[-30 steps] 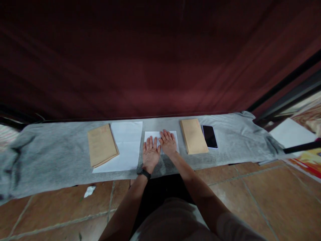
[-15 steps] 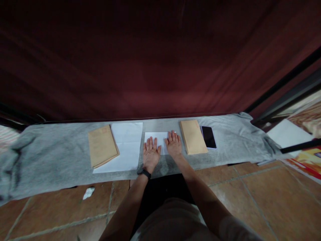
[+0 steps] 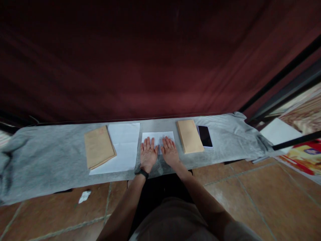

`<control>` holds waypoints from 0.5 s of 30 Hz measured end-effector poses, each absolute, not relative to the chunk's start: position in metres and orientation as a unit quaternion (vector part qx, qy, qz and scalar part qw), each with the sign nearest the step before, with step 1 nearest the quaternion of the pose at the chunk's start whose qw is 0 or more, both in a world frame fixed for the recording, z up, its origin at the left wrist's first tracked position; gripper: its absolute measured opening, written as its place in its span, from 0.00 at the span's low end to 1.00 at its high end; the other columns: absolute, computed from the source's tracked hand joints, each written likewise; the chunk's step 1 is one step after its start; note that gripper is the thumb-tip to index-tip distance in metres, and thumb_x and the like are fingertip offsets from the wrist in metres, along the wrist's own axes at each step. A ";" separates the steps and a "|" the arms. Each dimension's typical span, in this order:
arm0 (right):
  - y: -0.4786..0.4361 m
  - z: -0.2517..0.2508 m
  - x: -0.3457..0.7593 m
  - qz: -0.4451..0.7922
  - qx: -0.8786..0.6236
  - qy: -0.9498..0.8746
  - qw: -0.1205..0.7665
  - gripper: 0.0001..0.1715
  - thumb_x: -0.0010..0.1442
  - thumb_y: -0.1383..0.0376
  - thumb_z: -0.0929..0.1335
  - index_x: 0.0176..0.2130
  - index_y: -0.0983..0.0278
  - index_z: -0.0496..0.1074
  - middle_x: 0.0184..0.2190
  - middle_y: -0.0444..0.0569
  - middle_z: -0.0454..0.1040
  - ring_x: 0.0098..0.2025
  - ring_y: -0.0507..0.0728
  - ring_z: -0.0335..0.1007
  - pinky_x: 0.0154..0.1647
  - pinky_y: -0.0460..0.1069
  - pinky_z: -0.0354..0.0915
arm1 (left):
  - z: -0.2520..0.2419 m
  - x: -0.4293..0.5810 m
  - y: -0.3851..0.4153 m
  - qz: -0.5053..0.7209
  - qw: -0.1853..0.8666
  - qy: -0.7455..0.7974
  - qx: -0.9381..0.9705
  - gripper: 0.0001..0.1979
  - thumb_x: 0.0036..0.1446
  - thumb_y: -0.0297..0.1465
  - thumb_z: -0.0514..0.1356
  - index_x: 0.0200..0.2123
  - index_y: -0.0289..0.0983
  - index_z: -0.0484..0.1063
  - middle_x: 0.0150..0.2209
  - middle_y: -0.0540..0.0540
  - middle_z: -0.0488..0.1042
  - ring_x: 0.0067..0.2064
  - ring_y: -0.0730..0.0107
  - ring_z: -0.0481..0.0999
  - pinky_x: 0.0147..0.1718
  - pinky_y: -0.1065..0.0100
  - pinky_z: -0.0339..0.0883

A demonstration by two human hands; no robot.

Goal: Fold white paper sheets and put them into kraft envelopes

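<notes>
A small folded white sheet (image 3: 157, 136) lies on a grey cloth (image 3: 50, 154) spread over the floor. My left hand (image 3: 148, 154) lies flat on the sheet's near left part, fingers stretched out. My right hand (image 3: 170, 151) lies flat beside it on the sheet's near right part, fingers also extended. A black band circles my left wrist. Neither hand holds anything.
A stack of brown envelopes (image 3: 98, 150) rests on a larger white sheet (image 3: 124, 147) to the left. Another brown envelope stack (image 3: 189, 135) and a black phone (image 3: 205, 136) lie to the right. A dark red curtain (image 3: 150, 60) hangs behind. A paper scrap (image 3: 84, 196) sits on the tiled floor.
My right hand slid rightward along the folded sheet, then came back toward the near side next to my left hand. The left hand has stayed flat.
</notes>
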State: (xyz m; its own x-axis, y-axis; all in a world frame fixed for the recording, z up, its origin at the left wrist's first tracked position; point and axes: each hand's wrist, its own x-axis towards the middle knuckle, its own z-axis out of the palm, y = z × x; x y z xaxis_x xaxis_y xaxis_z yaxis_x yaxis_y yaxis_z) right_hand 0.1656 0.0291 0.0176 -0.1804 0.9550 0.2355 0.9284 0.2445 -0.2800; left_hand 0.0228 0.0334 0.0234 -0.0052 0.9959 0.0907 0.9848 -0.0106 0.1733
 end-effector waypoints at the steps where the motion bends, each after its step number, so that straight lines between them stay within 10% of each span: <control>1: 0.026 0.018 0.164 0.043 -0.607 -0.773 0.178 0.29 0.74 0.60 0.58 0.69 0.67 0.60 0.72 0.56 0.55 0.73 0.62 0.52 0.72 0.59 0.51 | 0.024 0.023 0.034 0.095 0.033 0.702 0.705 0.31 0.71 0.40 0.45 0.72 0.34 0.54 0.74 0.36 0.46 0.75 0.54 0.44 0.72 0.49 0.39; 15: 0.021 0.020 0.163 0.076 -0.607 -0.778 0.141 0.31 0.73 0.63 0.57 0.71 0.64 0.56 0.73 0.54 0.51 0.74 0.62 0.47 0.73 0.62 0.45 | 0.027 0.040 0.030 0.123 0.058 0.669 0.730 0.29 0.73 0.39 0.40 0.70 0.31 0.56 0.73 0.37 0.51 0.75 0.58 0.46 0.71 0.54 0.45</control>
